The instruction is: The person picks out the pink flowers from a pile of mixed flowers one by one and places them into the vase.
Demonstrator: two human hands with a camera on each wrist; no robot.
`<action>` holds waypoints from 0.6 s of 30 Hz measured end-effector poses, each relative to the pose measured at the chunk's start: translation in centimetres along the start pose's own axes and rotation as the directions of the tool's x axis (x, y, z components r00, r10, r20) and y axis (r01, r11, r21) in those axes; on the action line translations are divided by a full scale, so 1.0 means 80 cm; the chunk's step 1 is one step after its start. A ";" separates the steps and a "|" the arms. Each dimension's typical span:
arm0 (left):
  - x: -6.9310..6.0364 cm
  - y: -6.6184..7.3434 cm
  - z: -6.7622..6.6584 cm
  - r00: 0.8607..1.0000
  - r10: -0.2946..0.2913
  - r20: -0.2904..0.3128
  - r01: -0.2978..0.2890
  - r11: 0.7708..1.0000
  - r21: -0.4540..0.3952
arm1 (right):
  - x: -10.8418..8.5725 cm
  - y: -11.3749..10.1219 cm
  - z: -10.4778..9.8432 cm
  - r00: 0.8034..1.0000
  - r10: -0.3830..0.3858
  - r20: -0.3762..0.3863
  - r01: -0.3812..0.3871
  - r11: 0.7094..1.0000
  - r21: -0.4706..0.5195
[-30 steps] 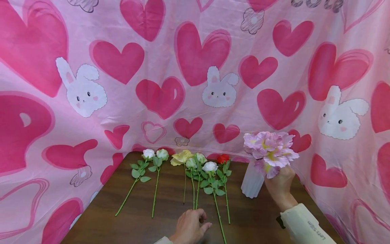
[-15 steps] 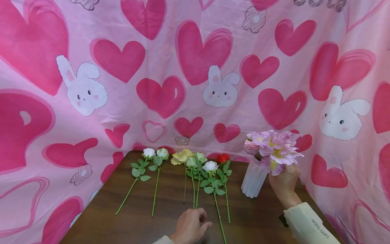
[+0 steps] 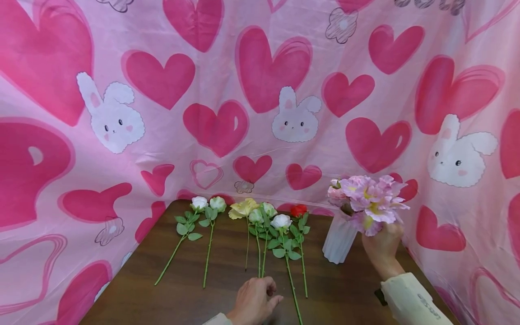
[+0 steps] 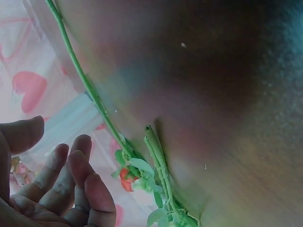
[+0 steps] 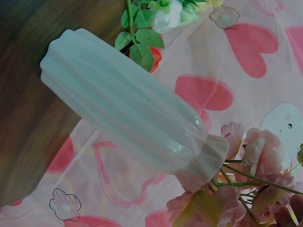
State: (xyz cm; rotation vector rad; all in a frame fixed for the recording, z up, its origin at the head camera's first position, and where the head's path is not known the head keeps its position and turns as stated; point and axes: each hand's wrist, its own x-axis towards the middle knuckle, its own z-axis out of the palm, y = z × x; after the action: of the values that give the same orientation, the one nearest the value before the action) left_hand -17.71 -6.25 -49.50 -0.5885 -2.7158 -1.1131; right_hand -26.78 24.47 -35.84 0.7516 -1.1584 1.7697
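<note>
My right hand [image 3: 382, 246] is at the light purple flowers [image 3: 371, 198] beside the vase mouth and seems to grip them; the blossoms hide its fingertips. The white ribbed vase [image 3: 340, 238] stands upright on the table, with pink blossoms [image 5: 262, 151] and thin stems coming out of its mouth. My left hand [image 3: 253, 300] rests low over the table, fingers loosely bent and holding nothing. Close by in the left wrist view lie the cut ends of two green stems [image 4: 158, 163], apart from the fingers. Right of this hand lies a white rose [image 3: 281, 222].
On the brown table [image 3: 174, 302], a white rose [image 3: 199, 204] and a pale green rose [image 3: 217, 204] lie to the left. A yellow flower [image 3: 243, 208] and a red rose [image 3: 298, 211] lie further right. A pink heart-print cloth [image 3: 252, 153] hangs behind.
My right hand and the purple blossoms have shifted a little right, baring pink blossoms above the vase. The left hand has stayed in place.
</note>
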 end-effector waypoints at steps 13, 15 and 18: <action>0.000 0.000 0.002 1.000 0.016 -0.002 -0.016 1.000 0.013 | -0.017 0.013 -0.027 0.920 -0.161 0.356 0.391 0.335 -0.857; 0.001 0.000 0.002 1.000 0.013 -0.003 -0.013 1.000 0.013 | -0.019 0.016 -0.027 0.930 -0.128 0.344 0.367 0.335 -0.868; 0.000 0.000 0.003 1.000 0.010 -0.009 -0.010 1.000 0.018 | -0.022 0.020 -0.025 0.947 -0.083 0.311 0.321 0.341 -0.884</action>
State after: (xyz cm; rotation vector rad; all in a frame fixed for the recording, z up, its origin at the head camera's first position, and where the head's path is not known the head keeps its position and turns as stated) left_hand -17.70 -6.07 -49.67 -0.5919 -2.7094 -1.0852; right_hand -27.50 25.44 -38.69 0.3185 -1.8478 0.5434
